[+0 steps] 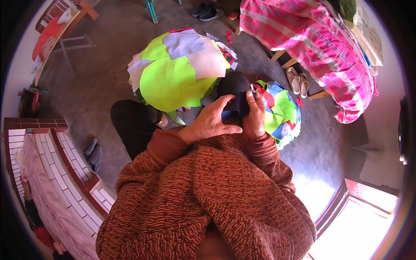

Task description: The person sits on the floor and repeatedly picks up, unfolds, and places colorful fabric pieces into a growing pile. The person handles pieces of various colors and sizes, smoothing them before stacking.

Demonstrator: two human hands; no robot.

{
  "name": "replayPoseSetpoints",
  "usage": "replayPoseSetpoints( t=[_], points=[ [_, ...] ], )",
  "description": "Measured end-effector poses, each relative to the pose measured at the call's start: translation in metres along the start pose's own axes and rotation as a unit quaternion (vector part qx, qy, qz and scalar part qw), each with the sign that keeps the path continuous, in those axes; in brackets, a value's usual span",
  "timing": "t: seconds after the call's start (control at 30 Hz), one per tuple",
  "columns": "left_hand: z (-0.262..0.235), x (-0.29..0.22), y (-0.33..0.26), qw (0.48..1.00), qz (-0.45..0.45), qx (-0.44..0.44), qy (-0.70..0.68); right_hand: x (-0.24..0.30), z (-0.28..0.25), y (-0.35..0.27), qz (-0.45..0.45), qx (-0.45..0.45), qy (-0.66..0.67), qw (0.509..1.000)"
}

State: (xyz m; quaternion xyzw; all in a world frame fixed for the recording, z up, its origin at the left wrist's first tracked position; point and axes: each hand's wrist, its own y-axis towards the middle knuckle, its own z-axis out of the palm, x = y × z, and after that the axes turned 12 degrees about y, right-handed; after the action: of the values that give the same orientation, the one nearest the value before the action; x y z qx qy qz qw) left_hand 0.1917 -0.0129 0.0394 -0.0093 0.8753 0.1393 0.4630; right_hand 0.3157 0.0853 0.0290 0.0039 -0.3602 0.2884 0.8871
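Observation:
My left hand (211,121) and my right hand (254,113) meet in front of my chest, both gripping a small dark blue piece of cloth (235,108). The left fingers curl over its left side and the right thumb and fingers pinch its right edge. Beyond the hands lies a big heap of neon green, white and lilac fabric pieces (177,69). A smaller pile of mixed coloured scraps (281,110) sits just right of my right hand. My rust-coloured knitted sweater fills the lower part of the view.
A bed with a pink checked cover (312,43) stands at the upper right, pale slippers (297,81) beside it. Dark shoes (93,151) lie on the concrete floor at left, near a brick and white tile ledge (65,173). A wooden-topped metal frame table (65,30) stands far left.

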Motion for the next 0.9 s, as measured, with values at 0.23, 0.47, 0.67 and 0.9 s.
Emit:
replayPoseSetpoints(
  t=[0.23,0.47,0.67,0.9],
  points=[
    [0.008,0.034,-0.003,0.989,-0.115,-0.077,-0.057,0.006,-0.006,0.002,-0.009,0.094,-0.085,0.992],
    [-0.016,0.038,0.002,0.952,-0.135,-0.198,-0.192,0.026,-0.044,-0.001,-0.097,0.139,-0.466,0.868],
    [-0.027,0.044,-0.003,0.917,-0.172,-0.248,-0.259,0.013,-0.061,-0.002,-0.111,0.126,-0.494,0.853],
    [-0.029,0.048,-0.005,0.915,-0.159,-0.210,-0.304,-0.003,-0.086,0.007,-0.030,0.009,-0.355,0.934]
  ],
)
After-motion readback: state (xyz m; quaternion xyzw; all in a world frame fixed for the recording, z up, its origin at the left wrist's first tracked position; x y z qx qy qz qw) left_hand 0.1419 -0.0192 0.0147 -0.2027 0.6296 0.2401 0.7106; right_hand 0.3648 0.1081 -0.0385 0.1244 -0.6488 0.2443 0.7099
